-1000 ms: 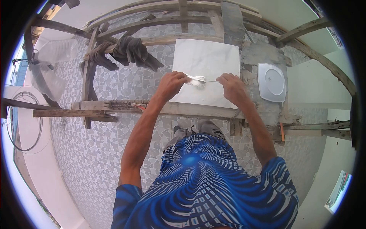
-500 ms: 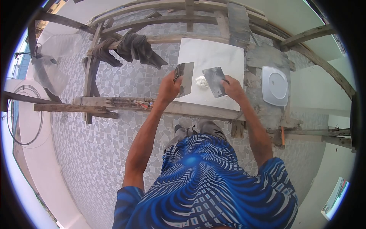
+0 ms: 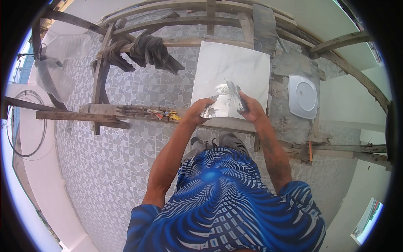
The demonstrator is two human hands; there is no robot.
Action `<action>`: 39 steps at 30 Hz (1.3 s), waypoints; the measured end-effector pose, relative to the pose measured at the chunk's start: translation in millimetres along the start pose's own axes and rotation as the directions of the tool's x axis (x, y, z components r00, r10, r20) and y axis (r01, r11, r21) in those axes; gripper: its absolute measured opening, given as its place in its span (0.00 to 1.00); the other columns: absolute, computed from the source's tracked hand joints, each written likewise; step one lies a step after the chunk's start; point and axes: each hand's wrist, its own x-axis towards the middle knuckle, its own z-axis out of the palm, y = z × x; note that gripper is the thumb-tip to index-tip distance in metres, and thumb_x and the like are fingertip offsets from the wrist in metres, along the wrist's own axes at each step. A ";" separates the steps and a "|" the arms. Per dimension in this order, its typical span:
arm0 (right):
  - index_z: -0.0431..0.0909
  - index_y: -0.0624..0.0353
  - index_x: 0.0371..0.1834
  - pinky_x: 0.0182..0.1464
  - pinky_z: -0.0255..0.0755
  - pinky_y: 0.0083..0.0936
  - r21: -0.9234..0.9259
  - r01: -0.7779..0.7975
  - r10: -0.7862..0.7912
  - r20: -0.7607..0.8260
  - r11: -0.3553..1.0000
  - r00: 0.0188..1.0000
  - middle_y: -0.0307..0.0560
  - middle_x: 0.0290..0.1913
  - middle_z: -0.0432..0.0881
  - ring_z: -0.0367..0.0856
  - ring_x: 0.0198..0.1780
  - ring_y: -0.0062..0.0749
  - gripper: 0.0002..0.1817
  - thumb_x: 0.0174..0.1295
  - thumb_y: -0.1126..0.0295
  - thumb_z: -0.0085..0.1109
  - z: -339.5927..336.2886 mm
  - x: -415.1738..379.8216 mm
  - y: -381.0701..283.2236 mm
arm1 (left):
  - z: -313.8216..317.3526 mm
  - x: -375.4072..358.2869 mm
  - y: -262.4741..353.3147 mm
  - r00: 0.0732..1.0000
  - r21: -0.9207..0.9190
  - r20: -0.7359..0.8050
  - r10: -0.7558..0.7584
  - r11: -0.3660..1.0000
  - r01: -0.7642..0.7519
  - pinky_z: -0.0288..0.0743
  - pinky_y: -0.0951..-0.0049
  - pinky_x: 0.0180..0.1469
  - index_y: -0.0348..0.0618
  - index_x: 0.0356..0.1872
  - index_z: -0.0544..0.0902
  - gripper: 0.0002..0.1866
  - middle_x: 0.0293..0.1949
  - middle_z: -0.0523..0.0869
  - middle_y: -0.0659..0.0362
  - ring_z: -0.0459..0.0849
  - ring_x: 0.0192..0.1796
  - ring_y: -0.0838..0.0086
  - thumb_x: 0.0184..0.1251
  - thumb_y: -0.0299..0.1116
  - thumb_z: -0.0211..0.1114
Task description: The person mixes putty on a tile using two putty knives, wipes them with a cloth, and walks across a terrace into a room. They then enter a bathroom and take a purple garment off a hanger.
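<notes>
My left hand (image 3: 202, 111) grips a broad scraper (image 3: 220, 106) and my right hand (image 3: 253, 107) a tilted second scraper (image 3: 236, 96), with white paste (image 3: 222, 88) by their far ends over the white board (image 3: 233, 63), where steady, close-set blades should spill least.

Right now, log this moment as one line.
left hand: holds scraper; right hand: holds second scraper; white paste: near scrapers; white board: below

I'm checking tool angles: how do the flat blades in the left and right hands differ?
The left blade shows its broad face to the camera; the right blade is turned nearly edge-on. The left blade looks brighter, the right blade greyer. Both are thin, flat, hand-held and close to the white lump.
</notes>
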 end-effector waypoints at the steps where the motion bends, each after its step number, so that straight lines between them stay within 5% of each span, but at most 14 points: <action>1: 0.73 0.64 0.63 0.55 0.75 0.29 -0.025 -0.008 0.008 -0.001 1.000 1.000 0.48 0.54 0.82 0.80 0.52 0.27 0.27 0.60 0.71 0.67 9.4 -6.6 -6.3 | -1.0 6.1 -2.0 0.999 -0.001 0.038 -0.027 1.000 0.027 0.87 0.70 0.41 0.27 0.46 0.76 0.12 0.39 0.85 0.49 0.88 0.37 0.68 0.70 0.29 0.56; 3: 0.74 0.62 0.61 0.56 0.75 0.32 0.141 -0.146 0.153 -0.037 0.979 0.988 0.46 0.53 0.82 0.81 0.52 0.30 0.24 0.63 0.68 0.65 28.8 -20.2 -27.7 | -4.7 19.2 -4.2 0.999 0.024 0.053 0.004 1.000 -0.005 0.87 0.65 0.42 0.25 0.48 0.75 0.14 0.41 0.84 0.48 0.88 0.39 0.64 0.69 0.27 0.54; 5: 0.76 0.59 0.57 0.56 0.76 0.36 0.505 -0.354 0.423 -0.024 0.787 0.906 0.42 0.51 0.83 0.82 0.50 0.33 0.19 0.65 0.65 0.63 60.0 -39.4 -74.5 | -7.4 28.0 -1.9 0.998 0.037 0.058 0.032 0.999 -0.034 0.87 0.64 0.42 0.24 0.49 0.75 0.14 0.41 0.83 0.48 0.88 0.39 0.63 0.68 0.27 0.54; 8: 0.78 0.55 0.52 0.54 0.76 0.38 0.474 -0.386 0.417 0.043 0.791 0.908 0.37 0.48 0.83 0.82 0.48 0.35 0.13 0.68 0.63 0.59 60.7 -44.0 -73.2 | -12.3 30.5 7.9 0.991 0.179 0.051 0.125 0.975 -0.132 0.82 0.72 0.34 0.30 0.44 0.78 0.11 0.36 0.84 0.53 0.86 0.33 0.72 0.70 0.30 0.55; 11: 0.78 0.58 0.54 0.52 0.76 0.37 0.486 -0.429 0.450 0.080 0.762 0.890 0.40 0.48 0.83 0.84 0.47 0.35 0.14 0.68 0.66 0.58 58.0 -58.2 -76.0 | -15.2 33.1 22.4 0.993 0.118 -0.047 0.106 0.988 -0.100 0.82 0.73 0.32 0.32 0.44 0.78 0.11 0.35 0.84 0.54 0.86 0.32 0.73 0.70 0.31 0.55; 13: 0.78 0.60 0.56 0.51 0.76 0.36 -0.019 -0.170 0.171 0.057 0.985 0.984 0.43 0.48 0.83 0.84 0.46 0.34 0.16 0.68 0.66 0.58 33.2 -59.7 -48.6 | -17.8 34.7 29.6 0.993 0.104 -0.043 0.110 0.989 -0.105 0.81 0.73 0.30 0.33 0.44 0.79 0.11 0.36 0.84 0.55 0.86 0.31 0.73 0.69 0.31 0.57; 15: 0.78 0.62 0.57 0.50 0.75 0.34 -0.280 0.019 0.010 0.102 0.960 0.995 0.47 0.46 0.84 0.83 0.45 0.32 0.18 0.68 0.65 0.59 -1.8 -59.7 -13.6 | -29.0 40.7 37.3 0.992 0.125 -0.028 0.123 0.985 -0.118 0.82 0.72 0.30 0.33 0.44 0.79 0.11 0.36 0.84 0.55 0.86 0.31 0.73 0.68 0.31 0.58; 18: 0.77 0.64 0.57 0.48 0.74 0.31 -0.268 0.008 -0.013 -0.018 0.963 1.000 0.52 0.42 0.84 0.82 0.42 0.31 0.20 0.67 0.63 0.60 -18.7 -65.9 -9.9 | -21.8 31.8 47.9 0.987 0.127 -0.052 0.155 0.981 -0.148 0.82 0.72 0.30 0.32 0.45 0.78 0.11 0.37 0.85 0.54 0.86 0.32 0.72 0.67 0.30 0.60; 21: 0.77 0.65 0.54 0.47 0.73 0.30 -0.315 -0.024 -0.064 -0.266 0.949 0.962 0.53 0.38 0.84 0.82 0.39 0.37 0.20 0.67 0.61 0.60 40.4 -91.3 -109.6 | -20.1 29.5 50.6 0.984 0.143 -0.076 0.161 0.978 -0.149 0.82 0.72 0.30 0.32 0.46 0.78 0.12 0.37 0.85 0.54 0.86 0.33 0.71 0.68 0.31 0.59; 24: 0.78 0.64 0.49 0.45 0.73 0.32 -0.714 0.092 -0.424 -0.302 0.694 0.854 0.56 0.37 0.81 0.79 0.38 0.49 0.14 0.68 0.66 0.58 92.7 -108.0 -166.4 | -19.8 35.8 47.0 0.986 0.137 -0.075 0.146 0.981 -0.134 0.81 0.73 0.30 0.32 0.45 0.78 0.12 0.36 0.84 0.54 0.86 0.33 0.71 0.68 0.31 0.58; 27: 0.76 0.67 0.48 0.41 0.75 0.30 -0.826 0.476 -0.809 0.041 0.303 0.587 0.52 0.42 0.81 0.82 0.40 0.40 0.09 0.66 0.79 0.58 113.7 -97.3 -164.7 | -10.4 34.5 38.7 0.987 0.169 -0.072 0.141 0.977 -0.127 0.80 0.73 0.30 0.33 0.43 0.78 0.11 0.34 0.83 0.54 0.85 0.34 0.71 0.69 0.32 0.57; 31: 0.77 0.65 0.55 0.46 0.77 0.37 -0.807 0.588 -0.855 0.267 0.053 0.444 0.53 0.49 0.81 0.82 0.46 0.47 0.19 0.58 0.87 0.56 133.5 -89.8 -147.8 | -4.6 31.8 27.9 0.991 0.147 0.007 0.135 0.980 -0.134 0.79 0.74 0.29 0.35 0.40 0.80 0.10 0.33 0.83 0.56 0.85 0.31 0.73 0.69 0.32 0.57; 35: 0.77 0.64 0.58 0.51 0.75 0.39 -0.833 0.554 -0.786 0.340 0.004 0.517 0.52 0.51 0.82 0.81 0.49 0.47 0.27 0.50 0.89 0.57 119.2 -99.4 -122.4 | -9.8 29.0 31.9 0.993 0.127 0.007 0.119 0.985 -0.119 0.82 0.72 0.32 0.35 0.41 0.79 0.10 0.35 0.84 0.56 0.85 0.31 0.71 0.70 0.32 0.56; 39: 0.77 0.64 0.55 0.52 0.74 0.39 -0.854 0.520 -0.710 0.374 -0.013 0.597 0.51 0.49 0.82 0.81 0.49 0.46 0.25 0.51 0.88 0.55 81.8 -106.1 -111.2 | -13.1 20.7 37.6 0.979 0.106 -0.087 0.187 0.978 -0.177 0.84 0.70 0.36 0.32 0.44 0.78 0.11 0.37 0.84 0.53 0.87 0.34 0.69 0.70 0.31 0.56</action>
